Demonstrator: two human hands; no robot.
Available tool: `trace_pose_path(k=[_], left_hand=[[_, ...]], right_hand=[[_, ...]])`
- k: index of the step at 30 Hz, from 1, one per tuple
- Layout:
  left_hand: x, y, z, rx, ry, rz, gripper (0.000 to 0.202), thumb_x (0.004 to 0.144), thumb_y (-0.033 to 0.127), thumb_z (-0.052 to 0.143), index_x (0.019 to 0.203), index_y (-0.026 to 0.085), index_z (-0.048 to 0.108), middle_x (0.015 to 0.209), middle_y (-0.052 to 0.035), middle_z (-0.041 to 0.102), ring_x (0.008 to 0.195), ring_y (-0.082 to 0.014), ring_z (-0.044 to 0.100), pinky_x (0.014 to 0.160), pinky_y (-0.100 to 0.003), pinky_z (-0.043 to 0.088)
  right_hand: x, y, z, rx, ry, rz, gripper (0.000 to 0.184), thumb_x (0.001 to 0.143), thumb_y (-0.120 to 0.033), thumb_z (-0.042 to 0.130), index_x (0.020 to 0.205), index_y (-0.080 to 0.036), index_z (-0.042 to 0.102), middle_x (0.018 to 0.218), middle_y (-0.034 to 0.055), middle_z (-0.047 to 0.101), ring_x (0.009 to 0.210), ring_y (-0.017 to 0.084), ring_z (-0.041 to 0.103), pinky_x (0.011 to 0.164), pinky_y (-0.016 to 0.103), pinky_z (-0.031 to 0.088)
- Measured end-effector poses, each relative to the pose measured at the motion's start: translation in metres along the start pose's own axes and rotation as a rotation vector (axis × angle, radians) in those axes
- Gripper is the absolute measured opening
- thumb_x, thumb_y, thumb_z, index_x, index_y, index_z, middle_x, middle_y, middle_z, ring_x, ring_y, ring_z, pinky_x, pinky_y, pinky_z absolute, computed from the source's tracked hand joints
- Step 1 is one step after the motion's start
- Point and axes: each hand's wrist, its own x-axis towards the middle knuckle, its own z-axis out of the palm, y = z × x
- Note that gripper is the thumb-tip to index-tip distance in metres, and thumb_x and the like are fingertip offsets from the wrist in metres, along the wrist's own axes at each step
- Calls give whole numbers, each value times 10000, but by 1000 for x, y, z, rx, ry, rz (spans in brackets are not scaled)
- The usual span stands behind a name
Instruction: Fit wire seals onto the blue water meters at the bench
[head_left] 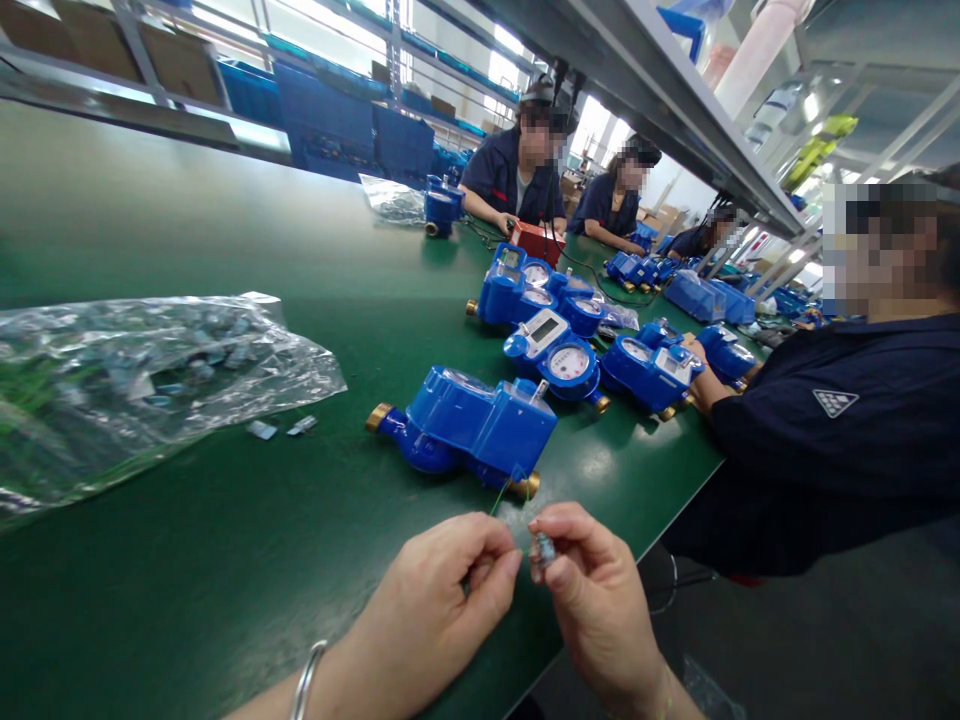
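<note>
My left hand (pixel 442 590) is pinched on a thin green wire (pixel 501 498) that runs up to a blue water meter (pixel 472 425) lying on the green bench just ahead. My right hand (pixel 592 580) pinches a small grey seal piece (pixel 544 548) close to the left fingertips. Both hands hover over the bench's near edge. A metal bracelet (pixel 307 680) sits on my left wrist.
A clear plastic bag of small grey parts (pixel 127 380) lies at left, with two loose pieces (pixel 281 428) beside it. More blue meters (pixel 559 350) crowd the bench beyond. A co-worker in dark uniform (pixel 832 430) sits at right; other people work farther back under a shelf (pixel 675 100).
</note>
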Motion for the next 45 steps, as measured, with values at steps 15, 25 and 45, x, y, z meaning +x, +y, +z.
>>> trace_pose_path(k=[15, 25, 45], left_hand=[[-4, -4, 4, -51, -3, 56, 168, 893, 262, 408, 809, 198, 538, 761, 16, 576, 705, -119, 555, 658, -230, 422], [-4, -7, 7, -4, 38, 120, 143, 889, 235, 422, 810, 202, 537, 769, 4, 560, 734, -137, 549, 683, -257, 426], [7, -9, 1, -516, -99, -223, 242, 791, 350, 581, 953, 186, 654, 831, -17, 676, 752, -153, 607, 712, -257, 488]], right_hand=[[-2, 0, 7, 113, 36, 37, 255, 722, -242, 720, 961, -236, 632, 928, 2, 642, 800, 92, 570, 749, 196, 449], [-4, 6, 8, 121, -19, 35, 257, 738, -241, 705, 980, -248, 617, 958, -1, 650, 873, 105, 585, 810, 211, 448], [4, 4, 13, -78, 5, -82, 373, 679, -214, 748, 974, -257, 523, 829, -36, 536, 681, 86, 541, 621, 212, 463]])
